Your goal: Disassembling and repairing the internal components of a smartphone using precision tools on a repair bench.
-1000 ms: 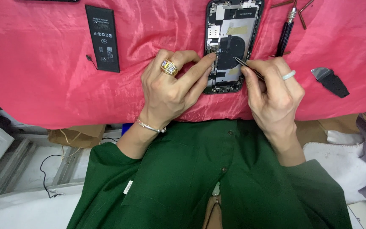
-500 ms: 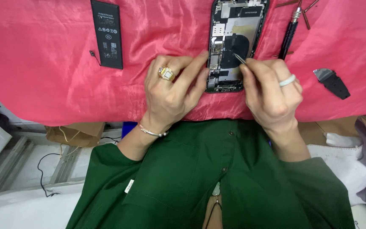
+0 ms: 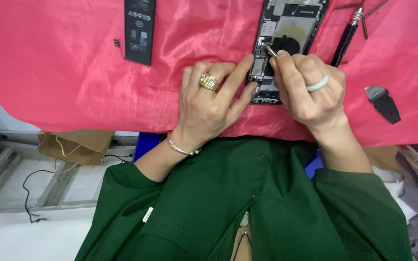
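The opened phone lies back-off on the pink cloth that covers the worktop, near its front edge, with its boards and dark shields exposed. The right hand is closed around fine tweezers, and their metal tips rest on a small part at the phone's left side, about midway along it. The left hand holds nothing; its fingers are spread, with two fingertips pressed against the phone's left edge and lower corner to brace it.

My reading is that the step in hand is picking at or lifting a small connector or screw inside the phone, well into a teardown, since the battery already lies apart on the cloth to the left. A tiny dark piece, perhaps a screw, sits just beside it. The next move likely calls for a light, steady pinch with the tips and a straight lift, while the left hand keeps the phone from sliding on the slick cloth.

To the right of the phone lie a black screwdriver and, further out, a dark pry tool. Green sleeves fill the foreground below the worktop edge.
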